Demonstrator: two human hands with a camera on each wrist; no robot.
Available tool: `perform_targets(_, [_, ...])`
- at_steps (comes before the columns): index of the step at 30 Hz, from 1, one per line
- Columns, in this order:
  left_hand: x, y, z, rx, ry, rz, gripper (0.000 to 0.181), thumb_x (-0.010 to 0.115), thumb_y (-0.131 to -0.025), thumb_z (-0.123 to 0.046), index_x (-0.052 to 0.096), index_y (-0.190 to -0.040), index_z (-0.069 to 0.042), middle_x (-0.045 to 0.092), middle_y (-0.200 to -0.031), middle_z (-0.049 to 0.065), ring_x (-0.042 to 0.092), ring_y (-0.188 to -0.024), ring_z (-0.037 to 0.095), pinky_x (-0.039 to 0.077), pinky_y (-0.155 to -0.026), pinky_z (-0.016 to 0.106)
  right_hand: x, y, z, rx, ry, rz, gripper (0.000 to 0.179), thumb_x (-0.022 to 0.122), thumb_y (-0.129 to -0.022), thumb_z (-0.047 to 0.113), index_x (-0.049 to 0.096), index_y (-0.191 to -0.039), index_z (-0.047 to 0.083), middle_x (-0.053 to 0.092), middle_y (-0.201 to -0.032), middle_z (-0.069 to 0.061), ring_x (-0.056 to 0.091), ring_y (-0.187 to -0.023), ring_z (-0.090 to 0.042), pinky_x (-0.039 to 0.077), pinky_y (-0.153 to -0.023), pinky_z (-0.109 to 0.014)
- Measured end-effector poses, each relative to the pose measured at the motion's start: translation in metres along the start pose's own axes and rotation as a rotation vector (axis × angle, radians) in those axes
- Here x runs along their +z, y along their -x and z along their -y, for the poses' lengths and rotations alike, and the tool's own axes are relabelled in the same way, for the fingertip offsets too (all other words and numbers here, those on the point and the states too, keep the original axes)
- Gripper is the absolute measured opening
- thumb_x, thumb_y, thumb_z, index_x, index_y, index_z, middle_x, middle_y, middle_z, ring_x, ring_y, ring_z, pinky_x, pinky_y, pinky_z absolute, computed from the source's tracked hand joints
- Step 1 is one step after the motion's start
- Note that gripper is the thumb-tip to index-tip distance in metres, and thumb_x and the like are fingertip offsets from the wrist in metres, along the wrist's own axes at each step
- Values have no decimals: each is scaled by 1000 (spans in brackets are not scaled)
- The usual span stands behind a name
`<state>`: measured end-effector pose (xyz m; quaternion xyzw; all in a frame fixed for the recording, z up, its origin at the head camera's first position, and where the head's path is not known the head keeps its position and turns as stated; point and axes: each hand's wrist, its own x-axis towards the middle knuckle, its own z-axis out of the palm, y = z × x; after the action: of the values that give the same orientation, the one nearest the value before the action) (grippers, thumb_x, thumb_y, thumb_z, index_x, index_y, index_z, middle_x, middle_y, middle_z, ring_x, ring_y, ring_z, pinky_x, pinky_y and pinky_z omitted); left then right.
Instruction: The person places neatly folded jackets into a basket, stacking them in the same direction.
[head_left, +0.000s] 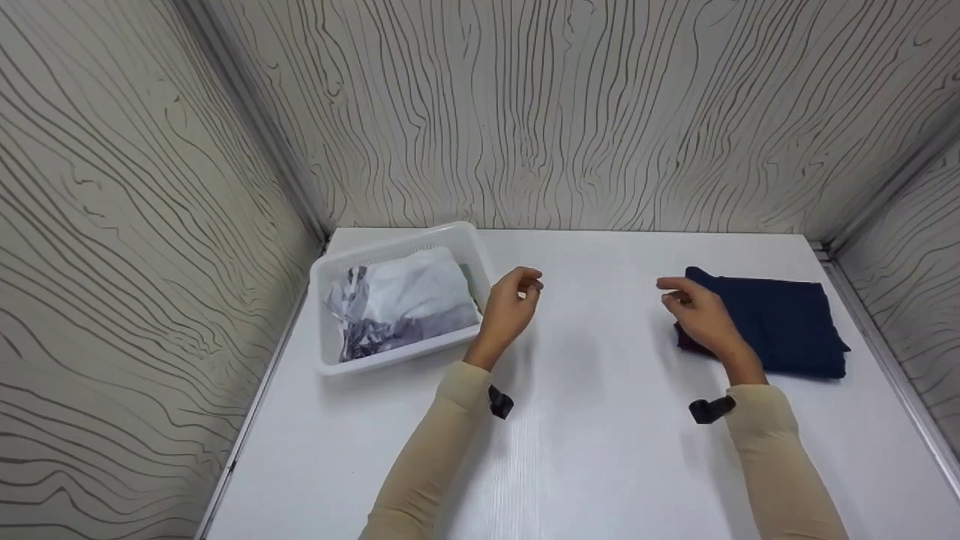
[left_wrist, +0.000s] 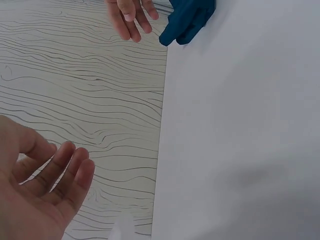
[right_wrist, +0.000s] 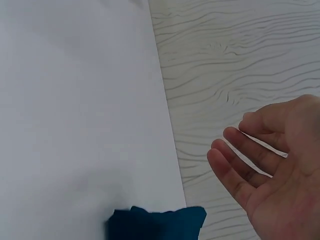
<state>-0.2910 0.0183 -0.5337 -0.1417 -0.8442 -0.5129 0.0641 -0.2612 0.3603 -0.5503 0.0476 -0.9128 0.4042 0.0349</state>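
My left hand (head_left: pixel 513 306) hovers over the table just right of a white plastic basket (head_left: pixel 330 369), fingers loosely bent and holding nothing. Inside the basket lies folded white and grey clothing (head_left: pixel 412 289), with a crumpled patterned part at its left. On the right, my right hand (head_left: pixel 701 315) is raised with relaxed fingers and nothing in them. It overlaps the left edge of a folded navy cloth (head_left: pixel 787 322) in the head view. A dark maroon fabric (head_left: pixel 688 341) peeks out under that cloth, partly hidden by the hand. In the right wrist view the fingers (right_wrist: pixel 240 170) are apart from the cloth.
The white table (head_left: pixel 592 450) runs back to a wood-grain patterned wall (head_left: pixel 525 112). Similar panels stand at the left (head_left: pixel 112 262) and right, with metal strips along the table's sides. Each wrist carries a small black camera mount (head_left: pixel 500 403).
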Motion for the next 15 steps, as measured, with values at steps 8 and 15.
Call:
perform_targets(8, [15, -7, -3, -31, 39, 65, 24, 58, -106, -4, 69, -127, -1, 77, -111, 9, 72, -104, 19, 58, -90, 28, -35, 17, -38, 98, 22, -86, 43, 53, -110, 11, 54, -149, -8, 51, -148, -36, 52, -135, -50, 48, -111, -55])
perform_targets(15, [28, -13, -6, -67, 111, 133, 29, 57, -107, -7, 63, -136, -4, 74, -119, 10, 71, -113, 21, 58, -94, 29, -60, 31, -76, 153, 72, -146, 46, 49, -109, 8, 47, -149, -14, 38, -154, -44, 37, -143, -62, 34, -115, -74])
